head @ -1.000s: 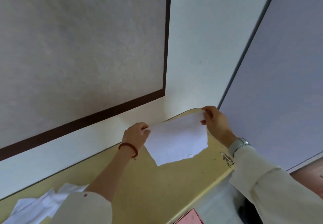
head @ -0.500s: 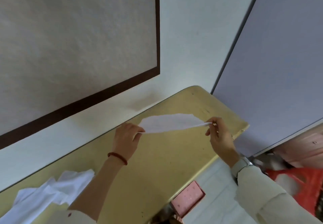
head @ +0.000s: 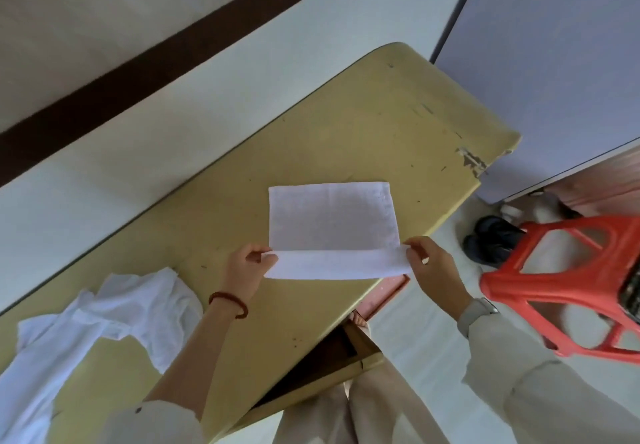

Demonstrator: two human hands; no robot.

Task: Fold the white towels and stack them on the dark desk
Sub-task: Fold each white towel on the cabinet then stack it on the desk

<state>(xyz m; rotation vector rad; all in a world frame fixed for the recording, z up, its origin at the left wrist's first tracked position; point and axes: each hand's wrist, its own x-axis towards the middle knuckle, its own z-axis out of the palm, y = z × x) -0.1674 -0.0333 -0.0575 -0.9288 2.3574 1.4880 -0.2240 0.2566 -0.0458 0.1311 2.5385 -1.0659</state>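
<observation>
A white towel (head: 332, 221) lies spread on the yellowish desk (head: 363, 124) near the middle of the view, its near edge turned up and held. The left hand (head: 249, 268) pinches that edge's corner at 9 o'clock of the towel; the right hand (head: 429, 270) pinches the corner at 3 o'clock. A heap of unfolded white towels (head: 100, 332) rests on the desk at 8 o'clock. A red stool (head: 568, 284) stands on the floor at 3 o'clock.

1 head-worn view, close above the desk (head: 346, 138), angled steeply down and forward.
</observation>
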